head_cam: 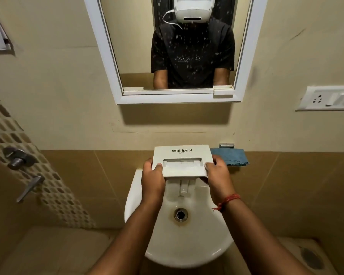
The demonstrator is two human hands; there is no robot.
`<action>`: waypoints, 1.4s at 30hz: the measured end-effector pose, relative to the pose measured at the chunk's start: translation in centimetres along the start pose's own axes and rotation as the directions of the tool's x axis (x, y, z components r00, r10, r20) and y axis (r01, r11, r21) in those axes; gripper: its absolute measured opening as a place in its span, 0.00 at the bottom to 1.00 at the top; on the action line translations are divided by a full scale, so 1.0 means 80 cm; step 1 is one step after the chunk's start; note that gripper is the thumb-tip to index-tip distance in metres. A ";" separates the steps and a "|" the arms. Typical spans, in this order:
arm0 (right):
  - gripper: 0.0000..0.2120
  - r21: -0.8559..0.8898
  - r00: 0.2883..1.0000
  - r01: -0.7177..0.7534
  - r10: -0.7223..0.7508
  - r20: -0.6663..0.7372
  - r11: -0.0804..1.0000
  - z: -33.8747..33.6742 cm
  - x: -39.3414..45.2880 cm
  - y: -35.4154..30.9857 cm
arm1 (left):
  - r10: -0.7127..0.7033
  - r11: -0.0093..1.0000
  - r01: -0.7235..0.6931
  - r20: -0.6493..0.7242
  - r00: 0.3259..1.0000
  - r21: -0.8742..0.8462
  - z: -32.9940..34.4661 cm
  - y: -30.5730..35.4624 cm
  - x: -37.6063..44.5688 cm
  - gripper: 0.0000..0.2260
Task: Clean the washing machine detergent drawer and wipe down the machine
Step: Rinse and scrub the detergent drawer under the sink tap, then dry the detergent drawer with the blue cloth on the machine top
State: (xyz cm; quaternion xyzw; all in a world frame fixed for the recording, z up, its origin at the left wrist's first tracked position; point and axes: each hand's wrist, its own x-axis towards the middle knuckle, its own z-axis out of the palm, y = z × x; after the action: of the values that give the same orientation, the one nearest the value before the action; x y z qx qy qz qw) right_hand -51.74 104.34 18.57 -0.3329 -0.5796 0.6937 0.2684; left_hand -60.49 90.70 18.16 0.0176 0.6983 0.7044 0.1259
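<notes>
White plastic detergent drawer (pixel 184 161) with "Whirlpool" lettering on front panel, held level above far end of white ceramic basin (pixel 189 247), over the tap. Gripped at left edge by left hand (pixel 152 178), at right edge by right hand (pixel 218 176); thumbs on panel face, fingers curled beneath. Blue cloth (pixel 229 156) just right of drawer. White-framed mirror (pixel 178 50) on far wall above.

Both hands (pixel 184 180) hold detergent drawer (pixel 183 160) above sink (pixel 187 245).
</notes>
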 end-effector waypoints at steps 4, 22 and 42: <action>0.15 -0.019 0.998 0.061 -0.061 -0.006 0.998 0.008 -0.006 -0.002 | 0.014 1.000 -0.014 0.003 1.000 -0.023 -0.006 -0.002 0.007 0.13; 0.12 -0.521 0.991 0.122 -0.080 0.104 0.845 0.014 -0.012 0.036 | -0.167 0.980 0.169 0.025 0.986 -0.110 -0.057 -0.049 0.035 0.12; 0.16 -0.695 0.732 0.549 -0.135 0.668 -0.465 -0.161 0.227 0.067 | -0.120 0.983 0.068 -0.307 0.944 -0.173 0.006 -0.072 -0.014 0.12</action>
State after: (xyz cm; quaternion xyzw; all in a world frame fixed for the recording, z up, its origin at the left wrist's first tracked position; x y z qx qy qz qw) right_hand -53.25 125.19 9.16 -0.0877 -0.9833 -0.1557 0.0338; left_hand -58.41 90.94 12.62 -0.1389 0.6508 0.7449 0.0472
